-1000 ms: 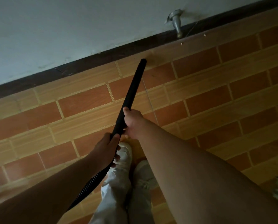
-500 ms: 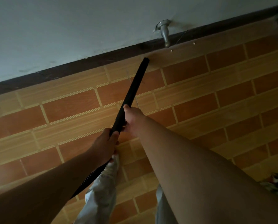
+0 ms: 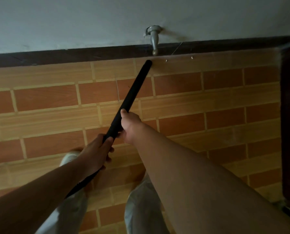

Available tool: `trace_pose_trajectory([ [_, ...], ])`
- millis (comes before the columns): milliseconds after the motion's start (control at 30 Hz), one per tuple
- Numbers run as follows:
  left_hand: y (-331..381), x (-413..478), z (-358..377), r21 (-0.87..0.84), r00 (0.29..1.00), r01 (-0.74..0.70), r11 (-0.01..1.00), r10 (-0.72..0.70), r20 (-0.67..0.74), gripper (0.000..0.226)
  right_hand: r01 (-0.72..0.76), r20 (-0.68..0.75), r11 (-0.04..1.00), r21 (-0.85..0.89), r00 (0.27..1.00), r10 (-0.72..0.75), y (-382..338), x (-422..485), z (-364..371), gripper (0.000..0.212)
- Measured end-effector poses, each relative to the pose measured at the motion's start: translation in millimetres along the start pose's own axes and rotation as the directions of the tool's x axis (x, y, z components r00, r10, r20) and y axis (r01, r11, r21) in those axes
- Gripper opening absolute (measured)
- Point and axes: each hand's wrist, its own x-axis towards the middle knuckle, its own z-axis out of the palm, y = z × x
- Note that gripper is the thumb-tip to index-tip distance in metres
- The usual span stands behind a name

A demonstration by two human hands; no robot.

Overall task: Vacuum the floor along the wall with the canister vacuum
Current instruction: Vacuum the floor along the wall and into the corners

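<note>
i hold the black vacuum tube with both hands, right hand ahead to steer, left hand behind. its tip sits just below the doorstop, by the baseboard, reaching crumbs.

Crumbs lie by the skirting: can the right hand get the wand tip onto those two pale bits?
Probably yes. The right hand grips the wand, whose tip is just left of the crumbs; only bare floor lies between, and the door stop sits higher on the wall.
</note>
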Motion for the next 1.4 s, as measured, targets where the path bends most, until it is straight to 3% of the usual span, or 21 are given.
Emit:
trace_pose_trajectory([
  [367,21.0,-3.1,51.5,-0.197,0.998,0.036,0.98,-0.024,0.061,0.024,0.012,-0.045,0.985,-0.17,0.999,-0.02,-12.9,-1.8,-45.0,0.03],
  [533,28.2,-1.5,64.2,-0.231,0.997,0.042,0.972,-0.025,0.077,0.025,0.032,-0.09,0.98,-0.195,0.995,-0.051,-12.8,0.6,-55.9,0.039],
  [833,35.6,9.4,62.3,-0.028,0.997,-0.071,0.997,0.071,0.005,0.043,0.04,-0.138,0.96,-0.279,0.987,-0.081,-18.5,-13.1,-67.0,0.044],
  [1000,27.8,6.9,60.5,0.07,0.99,-0.138,0.988,0.138,-0.001,0.049,0.025,-0.112,0.975,-0.222,0.992,-0.051,-14.0,-12.8,-63.2,0.044],
  [1400,40.7,27.2,83.5,0.081,0.987,-0.154,0.985,0.158,-0.036,0.058,0.062,-0.07,0.985,-0.161,0.995,-0.074,-35.2,-9.7,-81.5,0.044],
])
